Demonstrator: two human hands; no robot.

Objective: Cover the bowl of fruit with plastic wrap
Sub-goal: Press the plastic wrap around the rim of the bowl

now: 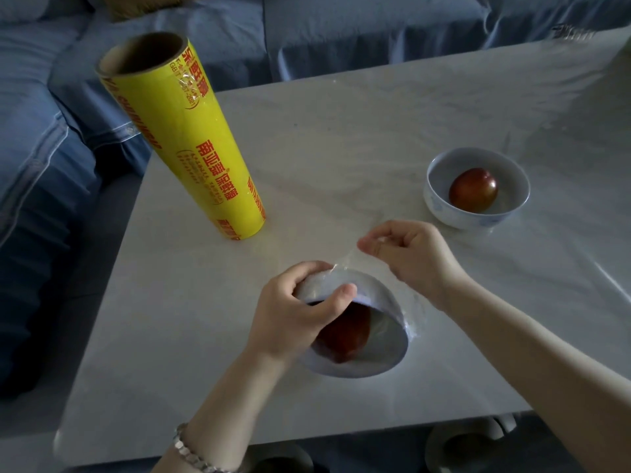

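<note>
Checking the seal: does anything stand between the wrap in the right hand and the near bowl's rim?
Only the left hand, which grips the far rim of the bowl right under the wrap that the right hand pinches. The roll and the other bowl stand apart.

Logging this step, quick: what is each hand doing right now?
Left hand: grip closed on the rim of the near bowl.
Right hand: pinching the plastic wrap pulled up from that bowl.
</note>
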